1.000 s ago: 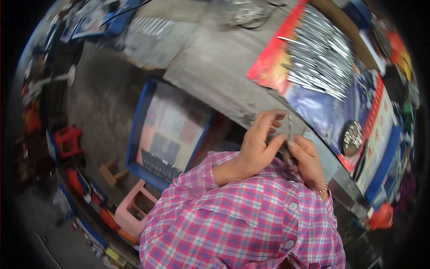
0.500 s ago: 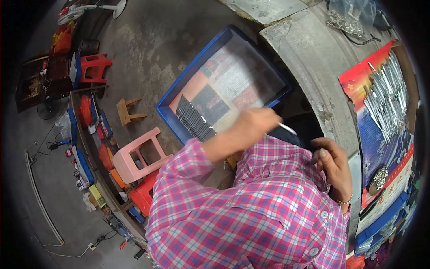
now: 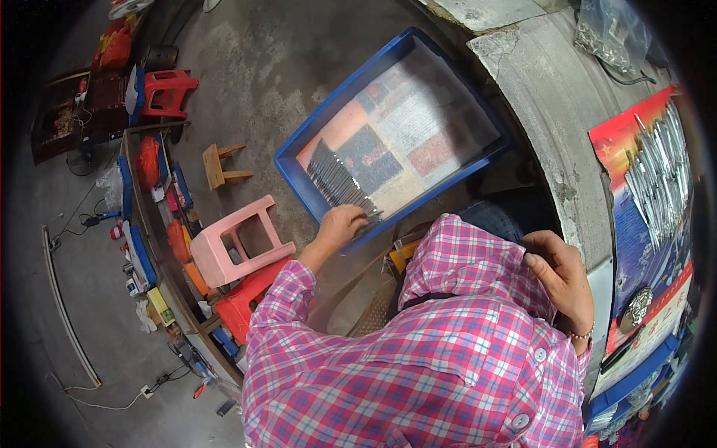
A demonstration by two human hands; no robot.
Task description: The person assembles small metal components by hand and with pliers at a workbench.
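Note:
My left hand (image 3: 345, 225) reaches over the near left corner of the blue tray (image 3: 299, 175). Its bent fingers close on the end of a slim metal rod at the near end of a slanted row of dark, slim metal rods (image 3: 332, 177). The fingertips partly hide that rod. Above my lap, beside the stone bench, is my right hand (image 3: 562, 275), its fingers loosely curved and the thumb apart from them; nothing shows between them. On the bench to the right lies a pile of shiny silver rods (image 3: 659, 183) on a colourful printed sheet (image 3: 624, 205).
The concrete bench (image 3: 530, 97) curves along the right, with a clear bag of small metal parts (image 3: 609, 37) at its far end. A round dish of small metal pieces (image 3: 636, 308) sits nearer. A pink stool (image 3: 216, 257) and a small wooden stool (image 3: 214, 168) stand left of the tray.
My left hand has moved left and nearer, from above my lap with a light slim rod to the row in the tray. My right hand stays near the bench. The whole view has shifted slightly.

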